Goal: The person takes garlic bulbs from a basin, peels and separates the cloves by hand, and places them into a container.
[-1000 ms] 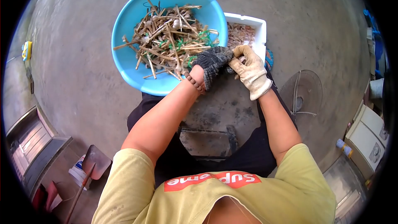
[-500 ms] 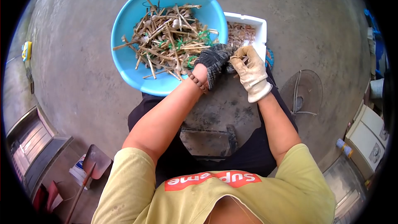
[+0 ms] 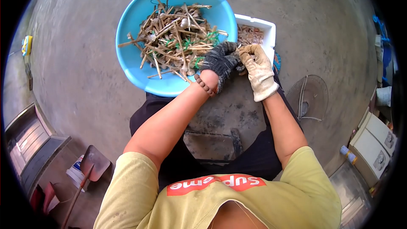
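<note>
My left hand (image 3: 220,62), in a dark grey knitted glove, is closed with its fingertips against those of my right hand (image 3: 257,70), which wears a cream work glove and is pinched. Between the fingertips is a small brownish piece of garlic (image 3: 238,50), mostly hidden by the gloves. Left of the hands, a large blue basin (image 3: 127,65) holds a heap of dried garlic bulbs with long stalks (image 3: 176,38) and some green netting strips (image 3: 186,43). Just beyond my right hand, a white foam box (image 3: 269,38) contains loose pinkish garlic cloves (image 3: 249,34).
A round wire fan guard (image 3: 313,97) lies on the concrete floor at right. A long-handled shovel (image 3: 94,163) and a white bucket (image 3: 77,171) stand at lower left. White cabinets (image 3: 373,144) and a small can (image 3: 348,154) are at the right edge.
Both hands remain together, with the fingers shifted slightly; the right glove's fingers have closed in more against the left. The view has moved a little, so the basin and box appear slightly further right.
</note>
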`<state>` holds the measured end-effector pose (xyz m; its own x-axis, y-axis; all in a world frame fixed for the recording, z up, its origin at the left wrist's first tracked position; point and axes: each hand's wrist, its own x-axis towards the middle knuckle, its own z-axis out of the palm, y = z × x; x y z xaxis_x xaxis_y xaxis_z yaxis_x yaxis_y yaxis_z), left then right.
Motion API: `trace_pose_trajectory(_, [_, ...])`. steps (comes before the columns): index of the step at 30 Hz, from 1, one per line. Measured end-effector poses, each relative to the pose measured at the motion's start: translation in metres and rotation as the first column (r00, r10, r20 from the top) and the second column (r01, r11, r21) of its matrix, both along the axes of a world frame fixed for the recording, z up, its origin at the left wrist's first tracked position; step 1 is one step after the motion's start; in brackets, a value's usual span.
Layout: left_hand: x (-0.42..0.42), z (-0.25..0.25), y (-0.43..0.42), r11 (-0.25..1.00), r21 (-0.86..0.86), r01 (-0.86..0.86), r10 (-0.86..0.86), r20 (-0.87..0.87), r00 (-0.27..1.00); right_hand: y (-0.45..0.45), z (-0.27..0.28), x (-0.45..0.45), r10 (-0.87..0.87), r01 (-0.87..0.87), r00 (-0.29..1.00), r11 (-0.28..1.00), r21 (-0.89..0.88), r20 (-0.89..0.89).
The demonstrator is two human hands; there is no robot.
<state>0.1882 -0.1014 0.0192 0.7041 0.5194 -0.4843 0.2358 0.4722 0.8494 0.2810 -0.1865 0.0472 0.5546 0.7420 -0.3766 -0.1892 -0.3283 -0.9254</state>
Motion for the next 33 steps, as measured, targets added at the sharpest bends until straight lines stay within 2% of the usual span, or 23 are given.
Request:
trace_pose_trajectory(2, [-0.001, -0.007, -0.002, 0.998, 0.054, -0.028, 0.029, -0.004, 1.0, -0.001, -0.008, -0.002, -0.013, 0.013, 1.0, 0.997, 0.07, 0.011])
trace_pose_trajectory(4, [-0.002, -0.016, -0.005, 0.989, 0.146, -0.001, 0.004, -0.022, 1.0, -0.004, -0.013, 0.001, -0.058, 0.057, 0.988, 0.998, -0.012, -0.144])
trace_pose_trajectory(5, [-0.002, -0.007, -0.003, 0.989, 0.148, -0.006, 0.01, -0.024, 1.0, -0.005, -0.015, 0.001, -0.052, 0.051, 0.988, 0.999, -0.01, -0.146])
trace_pose_trajectory(7, [-0.001, 0.02, 0.002, 0.993, 0.106, 0.059, -0.042, -0.154, 0.987, -0.004, -0.019, -0.001, -0.143, 0.158, 0.932, 0.987, 0.02, -0.332])
trace_pose_trajectory(8, [-0.002, 0.005, 0.002, 0.99, 0.119, 0.075, -0.056, -0.161, 0.985, -0.002, -0.014, -0.002, -0.168, 0.187, 0.908, 0.982, 0.013, -0.384])
trace_pose_trajectory(9, [-0.003, 0.0, 0.002, 0.99, 0.121, 0.072, -0.052, -0.162, 0.985, -0.001, -0.013, -0.002, -0.164, 0.184, 0.908, 0.983, 0.015, -0.385])
trace_pose_trajectory(11, [-0.001, -0.003, 0.002, 0.994, 0.095, 0.061, -0.045, -0.16, 0.986, 0.0, -0.011, 0.0, -0.069, 0.066, 0.952, 0.998, -0.021, -0.3])
trace_pose_trajectory(12, [-0.001, -0.001, 0.002, 0.97, 0.201, 0.137, -0.092, -0.215, 0.972, 0.003, -0.001, -0.002, -0.039, 0.019, 0.979, 0.995, -0.102, -0.201])
trace_pose_trajectory(13, [-0.002, 0.002, 0.0, 0.97, 0.202, 0.135, -0.09, -0.214, 0.973, 0.005, 0.0, -0.001, -0.037, 0.017, 0.979, 0.995, -0.1, -0.2])
trace_pose_trajectory(15, [0.0, 0.014, -0.007, 0.98, 0.198, 0.008, 0.013, -0.107, 0.994, 0.005, 0.001, 0.0, 0.076, -0.09, 0.993, 0.981, -0.174, -0.086])
trace_pose_trajectory(16, [0.001, 0.011, -0.006, 0.973, 0.229, 0.042, -0.017, -0.111, 0.994, 0.004, 0.0, 0.002, 0.034, -0.062, 0.98, 0.989, -0.136, -0.197])
trace_pose_trajectory(17, [0.002, 0.011, -0.005, 0.973, 0.226, 0.047, -0.023, -0.107, 0.994, 0.002, -0.002, 0.004, 0.027, -0.055, 0.981, 0.989, -0.14, -0.192])
trace_pose_trajectory(20, [0.002, 0.016, -0.002, 0.989, 0.144, 0.042, -0.031, -0.078, 0.996, 0.001, -0.005, 0.007, -0.033, 0.016, 0.907, 0.999, -0.046, -0.42])
trace_pose_trajectory(24, [0.0, 0.01, -0.003, 0.989, 0.147, 0.022, -0.02, -0.018, 1.0, 0.0, -0.007, 0.008, -0.052, 0.059, 0.837, 0.998, -0.004, -0.545])
trace_pose_trajectory(26, [-0.001, 0.011, -0.004, 0.978, 0.207, 0.032, -0.029, -0.018, 0.999, 0.001, -0.009, 0.009, -0.111, 0.121, 0.789, 0.992, -0.025, -0.605])
trace_pose_trajectory(27, [-0.001, 0.01, -0.004, 0.978, 0.206, 0.031, -0.028, -0.018, 0.999, 0.002, -0.008, 0.009, -0.111, 0.121, 0.789, 0.992, -0.026, -0.605])
trace_pose_trajectory(29, [-0.003, 0.004, -0.006, 0.969, 0.244, 0.048, -0.033, -0.067, 0.997, 0.002, -0.002, 0.008, -0.025, -0.011, 0.889, 0.997, -0.075, -0.457])
trace_pose_trajectory(31, [-0.003, -0.009, -0.009, 0.962, 0.268, 0.046, -0.038, -0.036, 0.999, 0.001, 0.002, 0.008, 0.011, -0.055, 0.91, 0.994, -0.094, -0.415])
trace_pose_trajectory(33, [-0.003, 0.001, -0.005, 0.956, 0.291, 0.04, -0.04, -0.007, 0.999, 0.001, 0.005, 0.009, 0.05, -0.101, 0.926, 0.988, -0.115, -0.375])
